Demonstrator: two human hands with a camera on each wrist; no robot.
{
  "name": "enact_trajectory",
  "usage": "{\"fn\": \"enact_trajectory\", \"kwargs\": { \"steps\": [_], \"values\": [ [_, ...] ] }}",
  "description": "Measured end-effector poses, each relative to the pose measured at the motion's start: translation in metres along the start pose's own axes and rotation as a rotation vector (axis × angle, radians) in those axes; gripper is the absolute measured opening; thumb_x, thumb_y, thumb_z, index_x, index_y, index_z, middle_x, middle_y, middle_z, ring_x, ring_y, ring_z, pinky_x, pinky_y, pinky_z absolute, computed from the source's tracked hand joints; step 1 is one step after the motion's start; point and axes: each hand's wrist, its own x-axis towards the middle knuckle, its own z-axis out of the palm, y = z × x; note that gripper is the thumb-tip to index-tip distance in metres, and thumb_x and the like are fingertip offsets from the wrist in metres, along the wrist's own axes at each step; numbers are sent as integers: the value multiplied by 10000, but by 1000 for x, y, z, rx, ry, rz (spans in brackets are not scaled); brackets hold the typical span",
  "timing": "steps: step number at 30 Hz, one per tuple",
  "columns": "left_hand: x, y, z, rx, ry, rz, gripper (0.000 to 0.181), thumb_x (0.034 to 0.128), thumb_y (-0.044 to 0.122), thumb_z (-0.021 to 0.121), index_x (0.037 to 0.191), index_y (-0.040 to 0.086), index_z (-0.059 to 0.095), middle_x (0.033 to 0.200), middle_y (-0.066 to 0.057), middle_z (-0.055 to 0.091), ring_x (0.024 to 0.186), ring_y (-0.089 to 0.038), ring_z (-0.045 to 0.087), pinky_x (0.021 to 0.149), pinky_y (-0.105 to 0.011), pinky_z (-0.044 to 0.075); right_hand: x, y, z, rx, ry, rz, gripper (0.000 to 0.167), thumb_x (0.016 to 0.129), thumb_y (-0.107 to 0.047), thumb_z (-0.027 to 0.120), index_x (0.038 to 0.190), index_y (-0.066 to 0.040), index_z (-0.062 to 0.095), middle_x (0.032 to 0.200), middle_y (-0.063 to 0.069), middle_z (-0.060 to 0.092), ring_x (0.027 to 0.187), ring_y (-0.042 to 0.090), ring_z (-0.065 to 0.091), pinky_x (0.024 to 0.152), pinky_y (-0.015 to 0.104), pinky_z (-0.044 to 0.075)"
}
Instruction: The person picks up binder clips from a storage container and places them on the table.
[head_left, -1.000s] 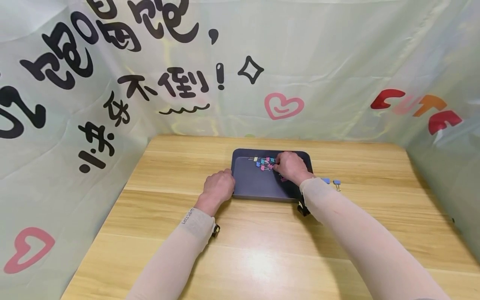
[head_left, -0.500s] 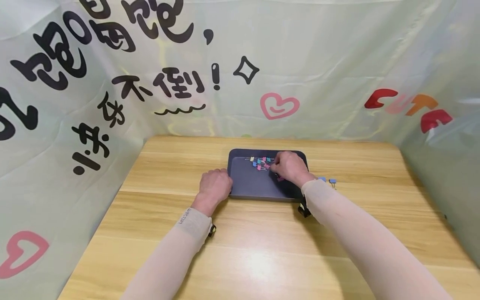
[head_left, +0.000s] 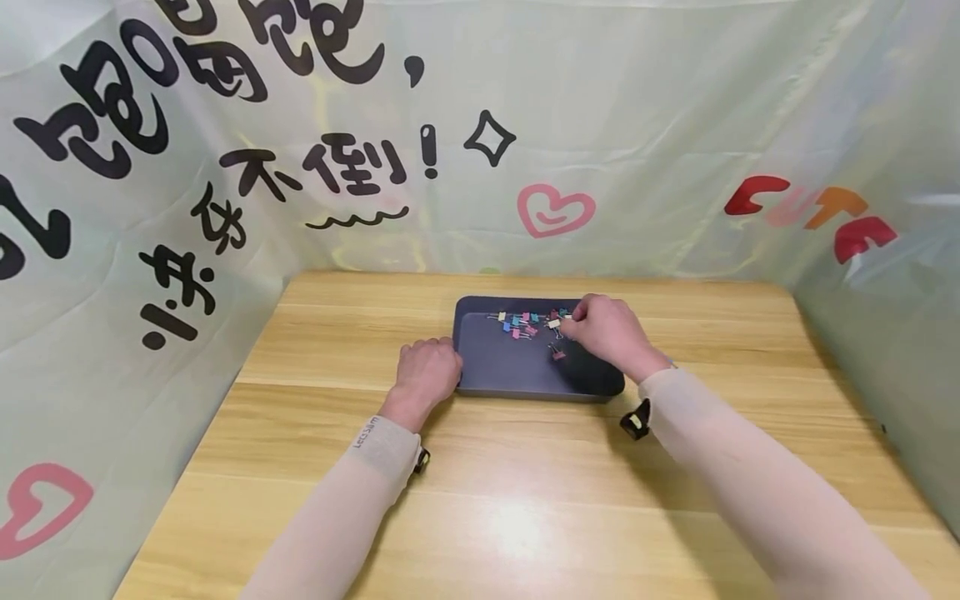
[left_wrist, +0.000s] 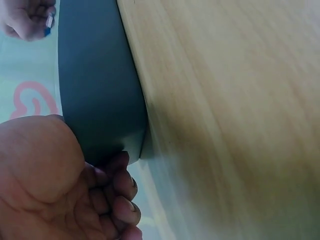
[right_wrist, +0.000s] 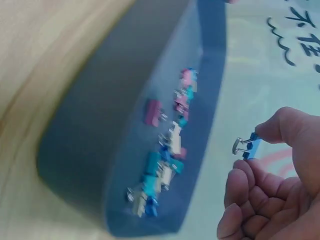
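A dark grey rectangular tray (head_left: 491, 362) lies on the wooden table, with small coloured binder clips in it. My left hand (head_left: 429, 369) holds the tray's left side, its fingers curled at the near corner in the left wrist view. Above the tray's right part, my right hand (head_left: 609, 332) pinches a blue binder clip (right_wrist: 253, 146) between thumb and finger. Pink, blue, teal and cream clips cluster toward the tray's back. A dark pink clip (head_left: 558, 355) lies apart, nearer the front. In the right wrist view, several teal and cream clips (right_wrist: 150, 184) lie in the tray.
The wooden table (head_left: 480, 483) extends around the tray. A printed cloth (head_left: 645, 125) hangs behind it and along both sides. My right wrist hides the patch of table just right of the tray.
My right hand has lifted and moved right from among the clips, uncovering cream, teal and dark pink ones. Blue clips seen earlier on the table are now behind my wrist. My left hand stays put.
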Motion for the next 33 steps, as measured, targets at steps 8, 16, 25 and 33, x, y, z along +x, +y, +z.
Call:
{"fn": "enact_trajectory", "kwargs": {
  "steps": [8, 16, 25, 33],
  "values": [
    [2, 3, 1, -38, -15, -16, 294, 1081, 237, 479, 1076, 32, 689, 985, -125, 722, 886, -316, 640, 861, -489, 502, -28, 29, -39, -11, -9, 95, 281, 970, -318, 615, 784, -108, 605, 628, -6, 535, 574, 195, 492, 601, 352, 388],
    [2, 3, 2, -50, -19, -23, 277, 1077, 229, 486, 1055, 36, 684, 963, -117, 711, 866, -312, 630, 851, -488, 496, -46, 78, -55, -31, -11, 178, 306, 960, -345, 586, 775, -103, 611, 636, -14, 532, 609, 204, 476, 606, 352, 382],
    [2, 0, 0, -62, -39, -32, 263, 1074, 223, 479, 1048, 45, 671, 966, -117, 708, 872, -308, 644, 869, -500, 512, -52, 126, -53, -47, -77, 260, 409, 976, -381, 596, 639, -183, 475, 600, -42, 422, 607, 185, 412, 587, 341, 368],
    [1, 0, -1, -81, -55, -46, 309, 1090, 243, 444, 1088, 35, 673, 990, -129, 709, 881, -314, 637, 890, -500, 508, -51, 146, -41, -24, -81, 304, 426, 957, -353, 615, 608, -182, 439, 551, -62, 378, 558, 166, 394, 556, 334, 363]
  ]
}}
